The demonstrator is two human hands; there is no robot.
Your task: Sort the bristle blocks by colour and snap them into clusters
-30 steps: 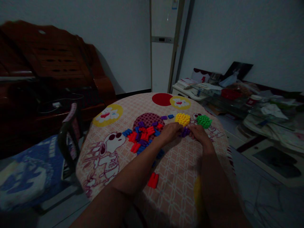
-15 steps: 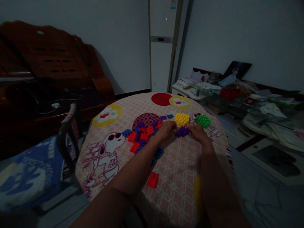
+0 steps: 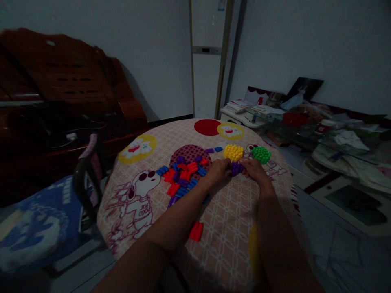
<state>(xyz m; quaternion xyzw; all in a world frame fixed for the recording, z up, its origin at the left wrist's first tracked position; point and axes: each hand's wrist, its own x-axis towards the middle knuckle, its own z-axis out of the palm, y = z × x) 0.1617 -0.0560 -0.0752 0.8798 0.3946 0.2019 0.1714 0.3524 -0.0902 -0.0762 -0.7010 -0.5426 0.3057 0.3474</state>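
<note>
Reddish-brown wood forms the big bench (image 3: pixel 67 77) along the wall, with a tall white cabinet (image 3: pixel 206 85) in the corner; the small marks on its panel are too faint to read. The round table (image 3: pixel 226 240) wears a patterned cloth, where a printed cartoon dog (image 3: pixel 144 185) has lettering on its shirt that seems to say "JOE COOL". Beside it, a blue chair cover (image 3: pixel 36 224) carries pale characters I cannot make out, and the paper cup (image 3: pixel 324 127) on the cluttered side unit (image 3: pixel 336 144) shows no legible brand.

Both hands meet over the table's far right part. The right hand (image 3: pixel 255 169) has thumb and fingers closed on the right edge of a knobbly purple cluster (image 3: pixel 236 169), probably to steady it. The left hand (image 3: pixel 220 170) bends its fingers together at the opposite edge, perhaps as a counter-press; whether it pinches a separate piece, I cannot tell.

Left of them spreads a loose heap of red, blue and purple pieces (image 3: pixel 185 176), likely kept within easy reach. A yellow cluster (image 3: pixel 233 152) sits just beyond the purple one, and a green cluster (image 3: pixel 261 155) to its right, seemingly grouped by colour. Smallest are the strays: one red piece (image 3: pixel 196 231) near the body, and a purple piece (image 3: pixel 209 151) beside a blue piece (image 3: pixel 218 149) beyond the heap.
</note>
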